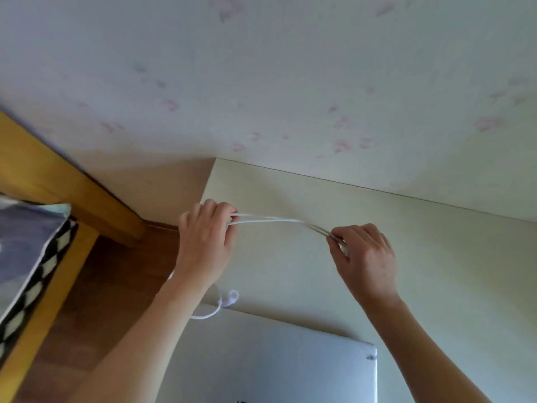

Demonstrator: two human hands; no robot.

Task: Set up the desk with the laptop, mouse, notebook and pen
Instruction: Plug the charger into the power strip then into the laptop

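Laptop (270, 362): one, silver, lid closed, flat on the pale surface (436, 257) at the near edge, below and between my two forearms. One small dark mark on the lid near its right corner; cannot tell what it is.

Cable (270, 219): one white cable, doubled so two strands run side by side in the air above the surface, between my two hands. Strands blur toward the right end. One more loop of white cable (216, 309) with a small round end piece lies on the surface, just beside the laptop's far left corner.

Left hand (206, 239): fingers curled round the strands at the left end, over the surface's left edge.
Right hand (366, 254): fingers pinching the strands at the right end, above the surface.

Mouse, notebook, pen: none in view.

Also in frame: one wall (261, 82) with faint pink floral print behind the surface, one wooden bed frame (58, 181) at left, one cushion (26, 245) with black-and-white edging on it, wooden floor (116, 286) between bed and surface.
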